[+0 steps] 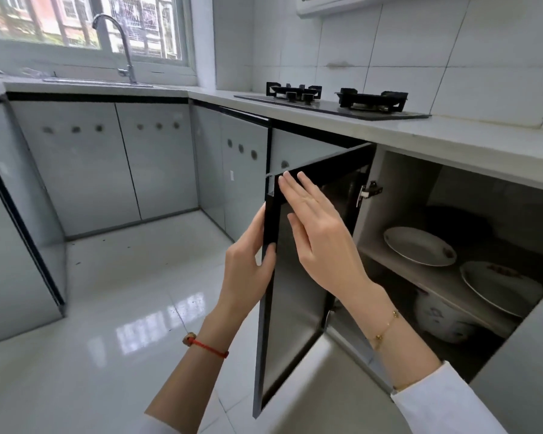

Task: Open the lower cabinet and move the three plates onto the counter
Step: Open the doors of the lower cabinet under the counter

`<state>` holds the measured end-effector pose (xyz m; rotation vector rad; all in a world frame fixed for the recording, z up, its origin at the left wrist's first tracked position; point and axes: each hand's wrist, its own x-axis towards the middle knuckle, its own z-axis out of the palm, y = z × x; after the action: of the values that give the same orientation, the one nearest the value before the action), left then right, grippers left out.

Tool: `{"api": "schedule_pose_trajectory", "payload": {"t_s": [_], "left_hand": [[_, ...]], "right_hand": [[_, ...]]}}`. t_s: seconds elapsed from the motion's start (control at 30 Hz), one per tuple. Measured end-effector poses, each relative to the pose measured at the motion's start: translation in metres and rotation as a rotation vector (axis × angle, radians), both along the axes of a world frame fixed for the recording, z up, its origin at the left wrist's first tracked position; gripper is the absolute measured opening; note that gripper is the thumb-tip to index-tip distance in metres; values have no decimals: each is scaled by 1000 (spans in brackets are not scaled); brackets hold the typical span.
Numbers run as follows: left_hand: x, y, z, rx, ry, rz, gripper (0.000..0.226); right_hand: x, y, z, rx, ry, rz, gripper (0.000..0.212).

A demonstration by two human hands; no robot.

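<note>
The lower cabinet door point(298, 308) stands swung out toward me, dark on its inner side. My left hand point(248, 264) grips its free vertical edge, thumb on the inside. My right hand point(317, 233) lies flat with fingers apart against the door's inner face near the top edge. Inside the cabinet, a white plate point(419, 245) rests on the shelf point(433, 280), and a second patterned plate point(499, 285) sits to its right, partly cut off by the cabinet side. A white patterned bowl-like dish point(439, 317) sits below the shelf. The counter point(436, 136) runs above.
A black gas hob point(336, 100) with two burners sits on the counter above the cabinet. A sink with a tall tap point(123, 42) lies at the far left under the window. Closed grey cabinet doors point(107, 164) line the corner. The glossy tiled floor point(123, 308) spreads to the left.
</note>
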<state>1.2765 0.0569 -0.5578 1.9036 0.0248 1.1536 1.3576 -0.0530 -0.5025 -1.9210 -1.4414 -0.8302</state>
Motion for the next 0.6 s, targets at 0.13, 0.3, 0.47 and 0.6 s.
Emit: {"api": "schedule_pose_trajectory", "payload": {"t_s": [0.13,0.3,0.47,0.6], "left_hand": [[3,20,1,-13,7,52,69],[12,42,1,-15,27,109,74],[20,61,4,-45,54,148,74],[22,71,5,-52,89,151,75]], "right_hand": [[5,24,0,-17,21,38,50],[14,48,3,-69,55,69,57],[21,67,8,-97,100,90,61],[22,77,9,-107,117,94,62]]}}
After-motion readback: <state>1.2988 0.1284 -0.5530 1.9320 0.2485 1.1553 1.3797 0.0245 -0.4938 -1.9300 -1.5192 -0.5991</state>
